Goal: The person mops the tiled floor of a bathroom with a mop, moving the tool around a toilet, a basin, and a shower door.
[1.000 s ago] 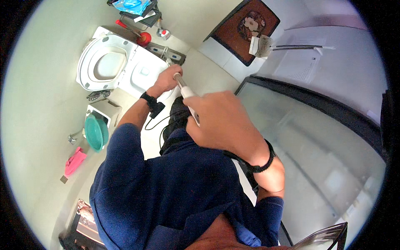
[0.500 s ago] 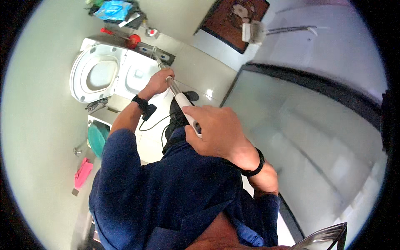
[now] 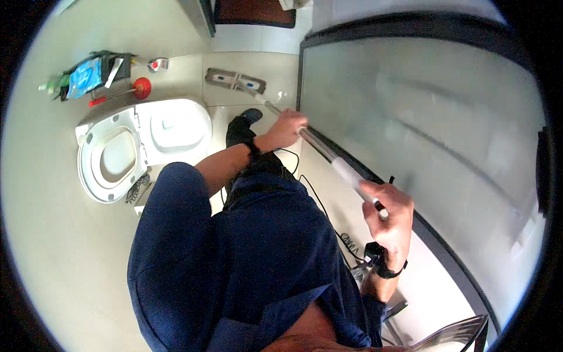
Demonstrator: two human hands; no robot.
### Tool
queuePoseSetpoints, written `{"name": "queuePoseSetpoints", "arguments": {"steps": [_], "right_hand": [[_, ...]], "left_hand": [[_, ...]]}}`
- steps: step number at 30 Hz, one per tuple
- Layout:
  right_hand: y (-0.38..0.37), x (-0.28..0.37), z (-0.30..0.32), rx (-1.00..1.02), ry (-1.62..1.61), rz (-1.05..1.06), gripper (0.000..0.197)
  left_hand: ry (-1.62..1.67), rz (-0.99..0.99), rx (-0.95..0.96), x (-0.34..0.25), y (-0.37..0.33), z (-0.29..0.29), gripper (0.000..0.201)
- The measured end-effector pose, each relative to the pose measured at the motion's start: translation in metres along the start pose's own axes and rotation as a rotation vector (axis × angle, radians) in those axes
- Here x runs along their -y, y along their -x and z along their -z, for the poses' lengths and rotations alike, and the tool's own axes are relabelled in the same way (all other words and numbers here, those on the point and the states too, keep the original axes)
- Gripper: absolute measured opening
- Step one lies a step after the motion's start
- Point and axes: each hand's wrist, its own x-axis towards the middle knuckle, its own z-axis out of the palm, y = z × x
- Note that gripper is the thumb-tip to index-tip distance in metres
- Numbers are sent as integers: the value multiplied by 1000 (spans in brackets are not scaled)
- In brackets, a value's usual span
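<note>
Flat grey mop head (image 3: pixel 221 78) has shifted away from white ceramic toilet (image 3: pixel 167 135); silver-white pole (image 3: pixel 319 144) slants off rightward, left hand (image 3: pixel 284 130) (nearer head) and right hand (image 3: pixel 393 214) clamped on.

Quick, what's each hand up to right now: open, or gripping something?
Left hand: closed, holding the metal pole of the flat mop.
Right hand: closed, holding the mop's white handle.

Left hand (image 3: pixel 284 129) forward, right hand (image 3: pixel 392 212) farther back, both with fingers (image 3: pixel 297 120) curled.
</note>
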Motion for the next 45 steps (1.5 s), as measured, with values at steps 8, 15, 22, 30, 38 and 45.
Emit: {"name": "queuePoseSetpoints", "arguments": {"steps": [8, 15, 22, 30, 38, 45], "right_hand": [[70, -35, -22, -19, 5, -324, 47], [156, -72, -84, 67, -57, -534, 56], [238, -77, -163, 88, -150, -480, 69], [359, -119, -244, 175, -308, -591, 57], [517, -104, -242, 208, -72, -668, 57], [634, -83, -256, 154, -165, -809, 63]], "left_hand": [[36, -159, 225, -6, -47, -78, 11], [-58, -103, 340, -7, 9, -118, 14], [-108, -149, 226, -15, 113, -134, 26], [-283, -145, 227, -18, 255, -185, 27], [-100, -148, 740, -72, 354, -283, 28], [-119, -287, 1317, -119, 419, -359, 33]]}}
